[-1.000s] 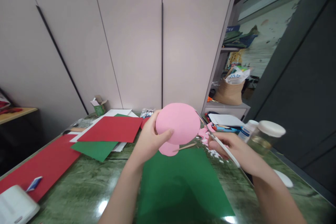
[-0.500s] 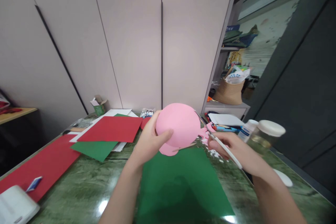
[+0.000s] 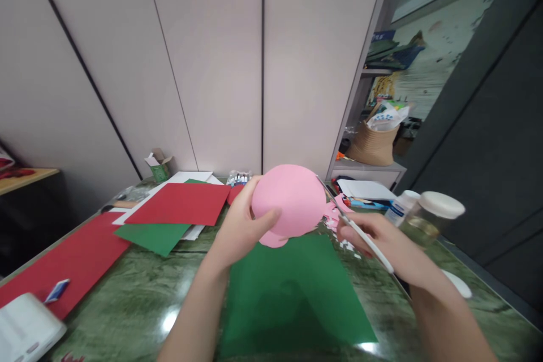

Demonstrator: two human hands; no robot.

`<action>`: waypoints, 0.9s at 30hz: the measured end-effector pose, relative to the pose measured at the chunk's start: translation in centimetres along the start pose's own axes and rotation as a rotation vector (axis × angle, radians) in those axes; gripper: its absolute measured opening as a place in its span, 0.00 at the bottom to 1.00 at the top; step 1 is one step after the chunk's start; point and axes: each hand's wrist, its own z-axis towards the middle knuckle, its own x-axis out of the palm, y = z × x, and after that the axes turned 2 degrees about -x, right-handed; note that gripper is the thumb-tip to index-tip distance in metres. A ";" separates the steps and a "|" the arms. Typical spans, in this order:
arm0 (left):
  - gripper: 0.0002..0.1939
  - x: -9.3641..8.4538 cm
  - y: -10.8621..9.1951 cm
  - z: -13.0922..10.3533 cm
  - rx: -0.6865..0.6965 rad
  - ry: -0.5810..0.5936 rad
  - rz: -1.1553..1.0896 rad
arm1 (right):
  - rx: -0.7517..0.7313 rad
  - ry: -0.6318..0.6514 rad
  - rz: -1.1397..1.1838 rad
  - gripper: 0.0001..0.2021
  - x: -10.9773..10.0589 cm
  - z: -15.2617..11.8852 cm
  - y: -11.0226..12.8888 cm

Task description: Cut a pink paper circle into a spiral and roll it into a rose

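Observation:
My left hand (image 3: 248, 218) grips the left side of a rounded piece of pink paper (image 3: 292, 198), thumb on its face, holding it up above the table. In my right hand (image 3: 377, 237) is a pair of scissors (image 3: 365, 237) with white handles. Their blades point up and left, lying along the right edge of the pink paper. Beneath, a green sheet of paper (image 3: 292, 300) lies flat on the table. Another rounded pink piece (image 3: 272, 239) shows under the held paper; whether it is joined cannot be seen. Pink scraps (image 3: 333, 215) lie behind the blades.
Red sheets (image 3: 180, 203) and a green sheet (image 3: 148, 236) are stacked on the left. A white case (image 3: 27, 328) and an eraser (image 3: 57, 291) sit nearer. At right stand a lidded jar (image 3: 430, 218) and a white bottle (image 3: 401, 206). Cabinet doors (image 3: 212, 68) rise behind the table.
The view has tilted and shifted slightly. The pink paper and the scissors stay in nearly the same place, with the blades still at the paper's right edge.

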 end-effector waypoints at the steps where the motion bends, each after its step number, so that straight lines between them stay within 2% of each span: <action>1: 0.23 0.0 0.0 0.0 -0.002 -0.002 0.001 | 0.003 0.003 0.005 0.21 0.0 0.0 0.0; 11: 0.21 -0.1 0.4 0.3 -0.006 -0.035 -0.010 | 0.068 0.019 0.047 0.21 -0.1 0.2 -0.4; 15: 0.20 -0.1 0.5 0.4 0.003 -0.066 -0.004 | 0.042 0.013 0.032 0.21 -0.1 0.2 -0.4; 20: 0.18 -0.1 0.5 0.3 -0.001 -0.025 -0.053 | 0.057 -0.006 0.034 0.20 0.1 0.2 0.0; 27: 0.19 -0.1 0.4 0.2 -0.002 0.002 -0.068 | 0.032 -0.002 0.037 0.19 0.1 0.2 0.2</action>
